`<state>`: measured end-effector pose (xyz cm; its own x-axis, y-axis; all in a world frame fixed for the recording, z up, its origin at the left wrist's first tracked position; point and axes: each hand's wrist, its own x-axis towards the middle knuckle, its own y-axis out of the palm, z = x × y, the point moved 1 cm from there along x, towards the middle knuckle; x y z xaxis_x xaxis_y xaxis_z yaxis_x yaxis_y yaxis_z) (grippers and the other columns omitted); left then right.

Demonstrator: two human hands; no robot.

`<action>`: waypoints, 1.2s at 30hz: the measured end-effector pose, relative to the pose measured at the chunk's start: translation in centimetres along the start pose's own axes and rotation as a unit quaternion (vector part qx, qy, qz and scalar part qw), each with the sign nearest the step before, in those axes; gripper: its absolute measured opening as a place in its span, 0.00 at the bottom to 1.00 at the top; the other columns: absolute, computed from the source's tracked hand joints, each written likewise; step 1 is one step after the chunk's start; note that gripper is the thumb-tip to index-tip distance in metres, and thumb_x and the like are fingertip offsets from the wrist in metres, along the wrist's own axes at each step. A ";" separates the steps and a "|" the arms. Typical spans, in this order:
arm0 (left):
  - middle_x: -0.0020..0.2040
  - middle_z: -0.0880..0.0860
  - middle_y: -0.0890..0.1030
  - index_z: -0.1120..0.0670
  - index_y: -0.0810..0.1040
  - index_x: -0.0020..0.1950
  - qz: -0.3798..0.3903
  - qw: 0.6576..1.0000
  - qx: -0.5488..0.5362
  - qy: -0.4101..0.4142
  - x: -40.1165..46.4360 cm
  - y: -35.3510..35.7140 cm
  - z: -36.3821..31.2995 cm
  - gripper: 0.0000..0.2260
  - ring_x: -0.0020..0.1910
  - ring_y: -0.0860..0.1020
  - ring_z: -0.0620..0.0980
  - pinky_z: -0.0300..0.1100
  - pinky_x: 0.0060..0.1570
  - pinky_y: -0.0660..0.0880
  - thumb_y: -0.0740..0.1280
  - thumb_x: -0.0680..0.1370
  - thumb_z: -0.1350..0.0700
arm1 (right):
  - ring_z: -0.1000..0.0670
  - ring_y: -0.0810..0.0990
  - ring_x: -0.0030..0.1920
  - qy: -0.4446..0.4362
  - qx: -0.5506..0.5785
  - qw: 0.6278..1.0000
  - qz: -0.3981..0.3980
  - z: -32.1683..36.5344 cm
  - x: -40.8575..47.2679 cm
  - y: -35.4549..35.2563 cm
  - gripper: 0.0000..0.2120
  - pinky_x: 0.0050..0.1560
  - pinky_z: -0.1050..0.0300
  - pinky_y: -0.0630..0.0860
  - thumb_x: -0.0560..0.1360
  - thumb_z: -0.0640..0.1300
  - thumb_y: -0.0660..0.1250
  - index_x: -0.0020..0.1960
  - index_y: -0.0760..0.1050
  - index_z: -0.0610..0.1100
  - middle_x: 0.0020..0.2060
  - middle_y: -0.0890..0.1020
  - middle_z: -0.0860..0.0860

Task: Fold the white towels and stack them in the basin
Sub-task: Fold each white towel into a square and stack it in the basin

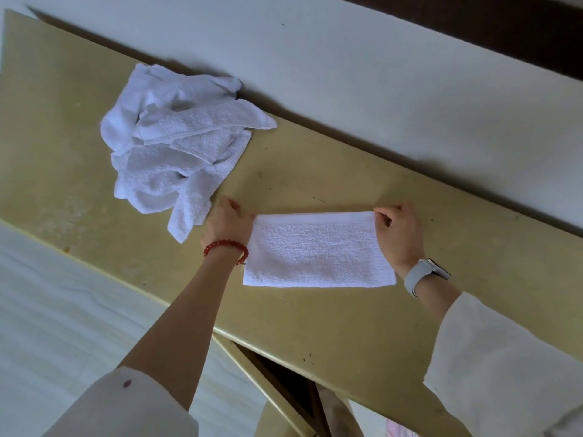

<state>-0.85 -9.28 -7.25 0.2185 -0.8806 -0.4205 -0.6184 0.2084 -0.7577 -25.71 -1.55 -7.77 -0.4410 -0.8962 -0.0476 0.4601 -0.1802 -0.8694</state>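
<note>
Sleeves, cream-coloured, enter from the lower left and lower right of the frame; both forearms reach up toward the middle. Left wrist wears a red bead bracelet (226, 246), right wrist a watch with a pale grey strap (422, 275).

Folded white towel (318, 250) lies flat on the yellow-tan tabletop (315, 326), just right of frame centre, as a long rectangle with its long edges running left-right. Left hand (228, 220) sits at the towel's upper left corner; grip there is fingers pressed together on the corner, though the exact pinch is partly hidden behind the hand. Right hand (398, 230) is at the upper right corner, thumb and forefinger pinching the towel's top edge, other fingers curled in.

Further up and left, a crumpled pile of white towels (176, 146) rests on the same tabletop, its lower tail hanging down close to the left hand, its top against the tabletop's far edge. Beyond that edge, a pale wall (378, 74) fills the upper frame. Basin is not in view.
</note>
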 end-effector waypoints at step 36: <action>0.60 0.59 0.76 0.60 0.76 0.61 -0.064 0.968 0.068 0.232 -1.4 1.4 3.4 0.13 0.63 0.69 0.60 0.51 0.63 0.63 0.59 0.79 0.61 | 0.43 0.52 0.75 -0.174 -0.193 0.957 0.129 0.3 -3.8 1.5 0.24 0.71 0.38 0.46 0.79 0.44 0.54 0.74 0.57 0.43 0.74 0.57 0.43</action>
<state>0.54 -6.35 -9.39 -0.0955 -0.9927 -0.0735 -0.4971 0.1115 -0.8605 -23.12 1.49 -8.76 -0.0364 -0.9837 -0.1762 0.1705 0.1676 -0.9710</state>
